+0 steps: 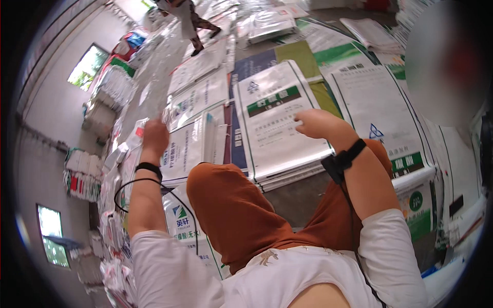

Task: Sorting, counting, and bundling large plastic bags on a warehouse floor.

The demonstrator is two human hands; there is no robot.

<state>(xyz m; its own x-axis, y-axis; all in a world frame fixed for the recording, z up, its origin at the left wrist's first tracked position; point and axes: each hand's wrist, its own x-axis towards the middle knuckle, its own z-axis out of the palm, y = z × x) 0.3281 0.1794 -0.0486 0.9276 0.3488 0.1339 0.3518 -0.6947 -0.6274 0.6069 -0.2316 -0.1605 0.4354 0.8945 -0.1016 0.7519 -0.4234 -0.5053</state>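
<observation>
A stack of flat white printed sacks (272, 149) with a green band lies in front of my knees. Over its right side hovers my right hand (321, 124), fingers curled in; whatever they may hold is hidden. My left hand (155, 136) is raised to the left, above more white sacks (182, 151) with blue and purple print. Motion smears its fingers, so their grip is unclear. Both wrists wear black straps, with a black cable hanging from each.
Further sacks lie at the right (380, 108), and a blue-and-olive sack (303, 56) sticks out behind the stack. Bundled sacks (82, 174) line the left wall. At the far back, a person (192, 23) walks. A large blurred patch hides the upper right.
</observation>
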